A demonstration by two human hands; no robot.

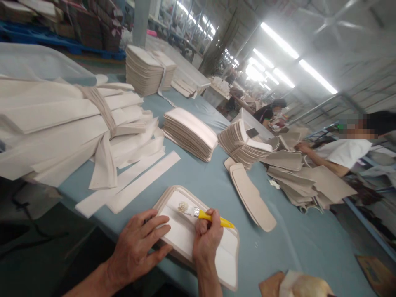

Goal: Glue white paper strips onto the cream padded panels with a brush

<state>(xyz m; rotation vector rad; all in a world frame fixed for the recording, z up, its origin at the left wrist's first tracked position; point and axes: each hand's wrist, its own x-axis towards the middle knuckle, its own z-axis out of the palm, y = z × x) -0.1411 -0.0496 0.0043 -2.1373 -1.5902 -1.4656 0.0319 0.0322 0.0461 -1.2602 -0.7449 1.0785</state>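
My right hand is closed round the yellow handle of a paintbrush. The brush's bristles carry a whitish paste and rest on or just over the white face of the top panel. That panel, white with a beige border and rounded corners, lies on a short stack of like pieces at the table's near edge. My left hand lies with fingers apart on the stack's left side, its fingertips touching the panel. Part of the stack is hidden under my hands.
Strip bundles lie left, with loose white strips beside them. Panel stacks stand ahead. Curved beige pieces lie right of centre. A container sits at the near right. A person handles beige panels across the table.
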